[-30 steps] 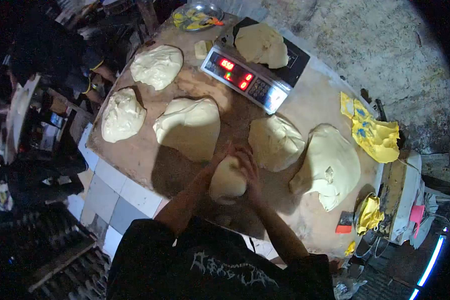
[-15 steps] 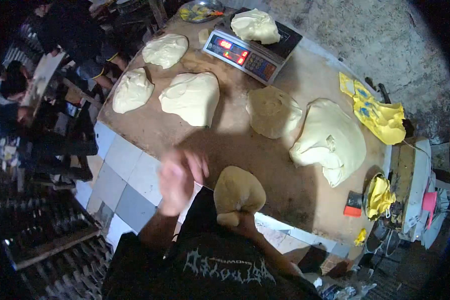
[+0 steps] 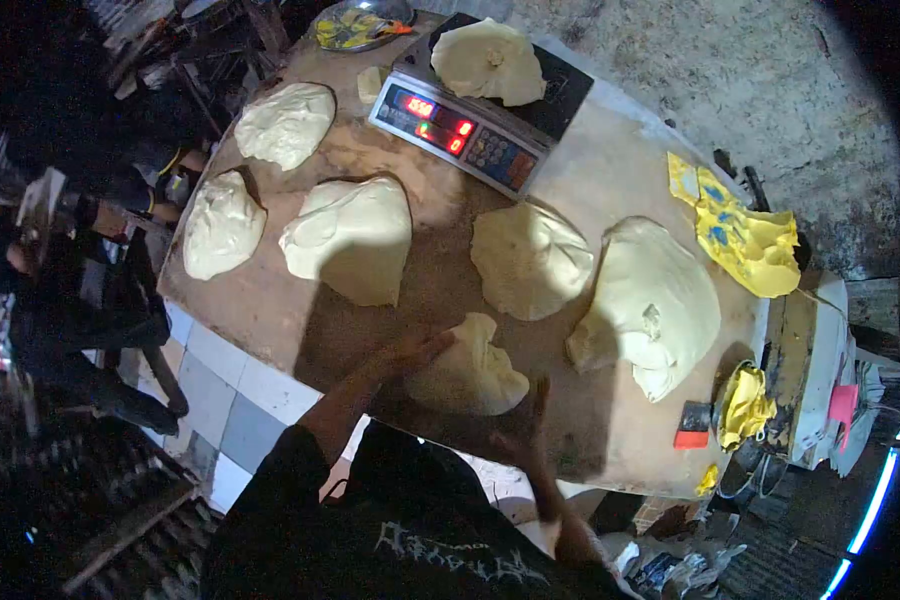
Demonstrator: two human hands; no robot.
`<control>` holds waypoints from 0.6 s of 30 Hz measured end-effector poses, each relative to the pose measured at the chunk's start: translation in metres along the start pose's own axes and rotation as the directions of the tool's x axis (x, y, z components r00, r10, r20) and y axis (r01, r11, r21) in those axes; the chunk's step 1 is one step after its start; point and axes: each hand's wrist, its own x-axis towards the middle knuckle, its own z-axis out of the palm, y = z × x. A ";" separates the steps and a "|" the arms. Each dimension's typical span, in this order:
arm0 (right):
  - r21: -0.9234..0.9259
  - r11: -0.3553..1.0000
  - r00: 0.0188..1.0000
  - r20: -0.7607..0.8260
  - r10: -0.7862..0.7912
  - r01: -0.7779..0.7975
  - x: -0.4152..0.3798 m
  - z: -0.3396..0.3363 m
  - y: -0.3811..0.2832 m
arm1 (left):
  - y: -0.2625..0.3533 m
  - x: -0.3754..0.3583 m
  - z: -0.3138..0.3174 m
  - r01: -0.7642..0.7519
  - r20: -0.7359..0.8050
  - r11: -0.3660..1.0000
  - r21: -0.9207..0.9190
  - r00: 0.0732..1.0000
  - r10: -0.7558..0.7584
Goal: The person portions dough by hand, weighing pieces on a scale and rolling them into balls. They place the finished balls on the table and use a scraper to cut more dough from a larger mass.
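Resting the left hand (image 3: 418, 353), unclenched, against the left side of a folded dough piece (image 3: 475, 375) toward the near edge of the surface (image 3: 595, 440), and holding the right hand (image 3: 526, 435), splayed, just off its near right

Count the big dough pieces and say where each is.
7 dough pieces: one on the scale, one at the left hand, two at far left, one right of those, one below the scale, one at right. Dark surroundings could hide more.
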 end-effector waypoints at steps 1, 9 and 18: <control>-0.002 1.000 1.000 0.009 0.009 -0.009 0.016 0.007 -0.006 | -0.015 0.012 -0.005 -0.011 -0.020 0.998 -0.068 1.000 0.010; 0.445 0.748 0.020 0.854 -0.520 0.492 0.082 -0.001 -0.190 | 0.113 -0.063 0.023 -0.579 0.010 0.324 -0.749 0.479 0.878; 0.027 0.511 0.302 0.833 0.464 -0.859 -0.043 -0.015 -0.053 | 0.100 -0.194 0.103 -0.966 -0.434 0.198 -0.165 0.252 0.865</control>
